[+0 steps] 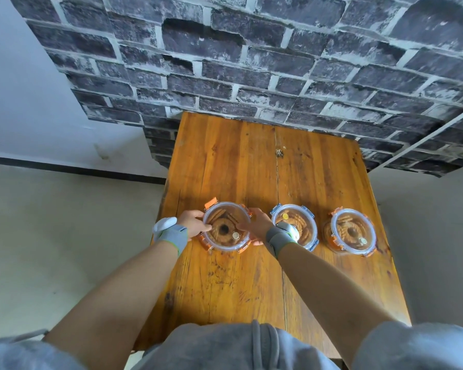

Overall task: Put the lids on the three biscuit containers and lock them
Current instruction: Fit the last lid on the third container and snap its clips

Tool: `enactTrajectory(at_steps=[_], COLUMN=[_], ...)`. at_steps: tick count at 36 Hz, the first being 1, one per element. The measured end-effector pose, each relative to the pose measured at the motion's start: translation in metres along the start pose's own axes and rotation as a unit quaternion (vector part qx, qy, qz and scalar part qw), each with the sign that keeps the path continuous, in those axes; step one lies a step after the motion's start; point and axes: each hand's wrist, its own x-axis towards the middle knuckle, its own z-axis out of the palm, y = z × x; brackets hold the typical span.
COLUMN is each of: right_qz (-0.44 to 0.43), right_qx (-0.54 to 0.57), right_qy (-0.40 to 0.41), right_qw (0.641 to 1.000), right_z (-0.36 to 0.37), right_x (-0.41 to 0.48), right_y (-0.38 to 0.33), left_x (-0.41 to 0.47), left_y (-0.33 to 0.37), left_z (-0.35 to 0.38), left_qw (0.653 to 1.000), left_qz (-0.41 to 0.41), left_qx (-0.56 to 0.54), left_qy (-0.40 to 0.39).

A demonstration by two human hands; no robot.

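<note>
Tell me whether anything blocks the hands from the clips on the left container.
Nothing visible does. The left hand and right hand already rest against opposite sides of the left container, whose lid is on. One orange clip at its far left sticks up, with bare table behind it.

Head camera looks steeply down at the near table point(251, 161).

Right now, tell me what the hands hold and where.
Both hands, left and right, grip the left container at opposite sides of its lid rim, beside the orange clips.
</note>
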Motion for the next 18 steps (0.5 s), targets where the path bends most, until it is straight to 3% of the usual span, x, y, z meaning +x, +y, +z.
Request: enactTrajectory(at_steps=[7, 13, 16, 18], right_qz=[0.06, 0.059, 0.055, 0.056], right_qx=[0.048, 0.062, 0.06, 0.057], right_qy=[-0.029, -0.022, -0.027, -0.032], right_qw=[0.997, 0.996, 0.996, 0.996], right_z=[-0.003, -0.003, -0.001, -0.002], right_x=[0.001, -0.001, -0.001, -0.001], right_y=[0.0, -0.001, 0.001, 0.001], left_x=[0.007, 0.011, 0.011, 0.008], left_y=[-0.001, -0.001, -0.006, -0.01], left_z=[-0.001, 0.001, 0.004, 0.007], left_qw=[1.0, 1.0, 0.996, 0.976], left_qz=[-0.009, 0.006, 0.024, 0.082], left_qx=[-0.004, 0.011, 0.061, 0.143], left_qy=[-0.008, 0.004, 0.056, 0.139])
